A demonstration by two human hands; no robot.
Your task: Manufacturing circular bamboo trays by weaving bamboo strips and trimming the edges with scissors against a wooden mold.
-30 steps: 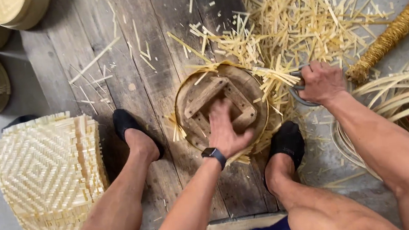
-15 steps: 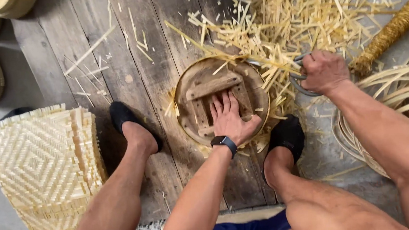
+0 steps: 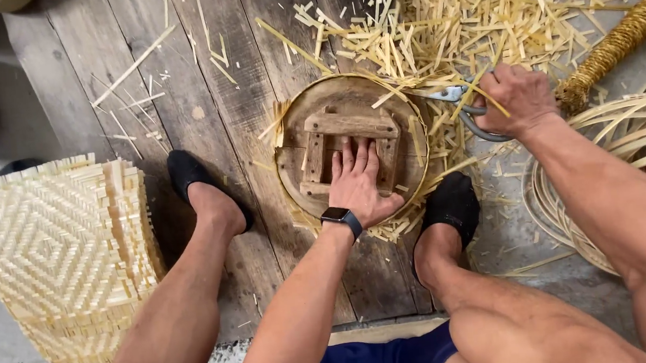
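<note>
round wooden form (image 3: 351, 144), lying flat on the dark plank floor (image 3: 200, 106) between two feet in black slippers. worn brown disc with a thin pale rim band; on its face a raised square frame of four rough wooden bars. pale bamboo strip ends (image 3: 287, 122) poking out from under the rim on the left and lower edges, apparently part of woven work pinned beneath, though mostly hidden.

left hand (image 3: 358, 182) pressed flat on the disc, palm down, fingers spread narrowly and reaching inside the square frame; dark smartwatch (image 3: 342, 219) on the wrist.

right hand (image 3: 518, 98) just off the disc's upper right edge, closed around the grey handles of a pair of shears (image 3: 460, 103), blades pointing left toward the rim; blade tips partly buried in trimmings.

beyond, a thick scatter of cut bamboo slivers (image 3: 464, 13) across the upper right floor. a rope-wrapped stick (image 3: 622, 38) slanting in from the right edge. coils of long flat bamboo strips (image 3: 630, 131) on the right. at far left, well apart, a stack of woven bamboo mats (image 3: 64, 251) with a diamond pattern and fringed edges. bare legs and blue shorts along the bottom.
</note>
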